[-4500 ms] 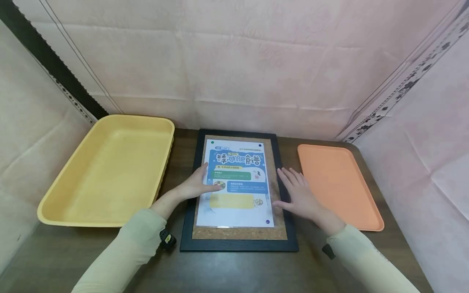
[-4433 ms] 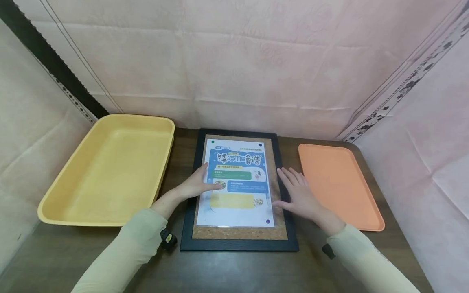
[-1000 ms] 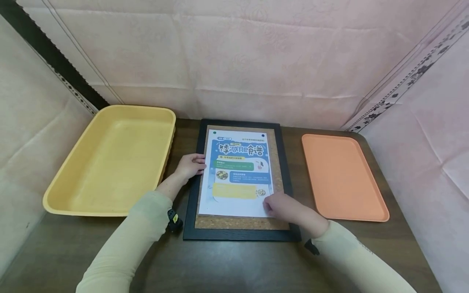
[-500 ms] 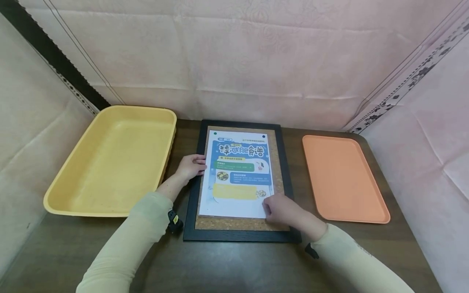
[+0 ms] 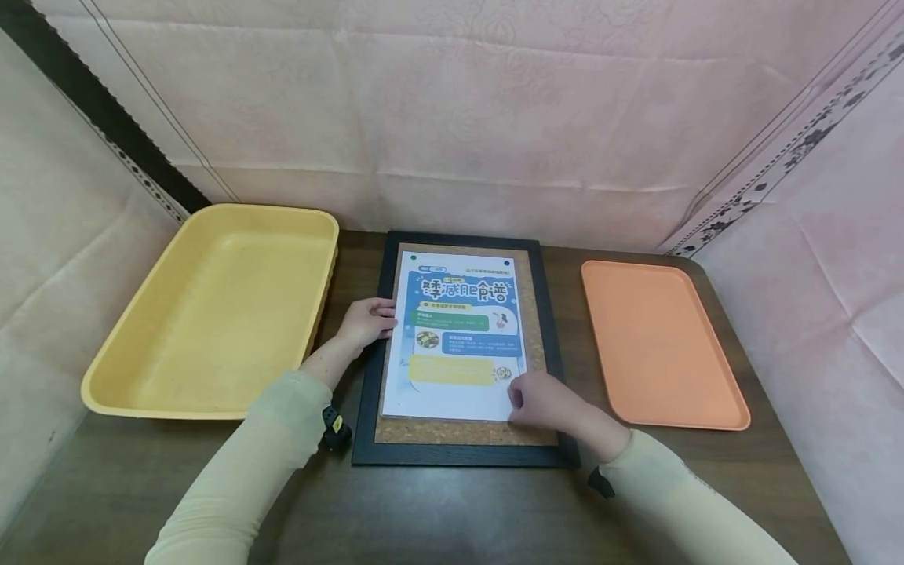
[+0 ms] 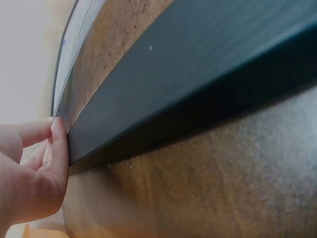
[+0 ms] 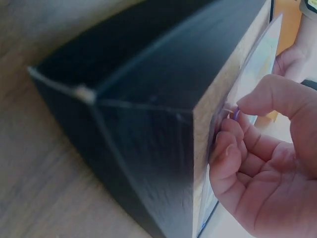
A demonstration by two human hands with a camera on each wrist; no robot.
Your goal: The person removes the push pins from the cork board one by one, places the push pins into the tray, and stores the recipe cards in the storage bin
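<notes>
A cork board (image 5: 452, 431) with a black frame lies flat on the table, a printed blue and white sheet (image 5: 441, 399) over its cork. A green thumbtack (image 5: 413, 257) and a dark blue thumbtack (image 5: 506, 263) sit at the sheet's top corners. My left hand (image 5: 365, 323) is at the left edge, its thumb and finger pinching the sheet's border (image 6: 63, 82) in the left wrist view. At the bottom right corner, my right hand (image 5: 547, 404) pinches a purple thumbtack (image 7: 237, 114) between thumb and index finger; the pin's thin shaft shows beside the sheet.
A deep yellow tray (image 5: 212, 314) stands left of the board, close by my left forearm. A flat orange tray (image 5: 664, 345) lies to the right, beyond my right hand. Pale cloth (image 5: 452, 102) hangs behind and along both sides of the dark wooden table (image 5: 424, 518).
My hands lay spread over the board's two sides earlier; the left has drawn back to the sheet's left edge, the right has come to the bottom right thumbtack. In the last second both barely move.
</notes>
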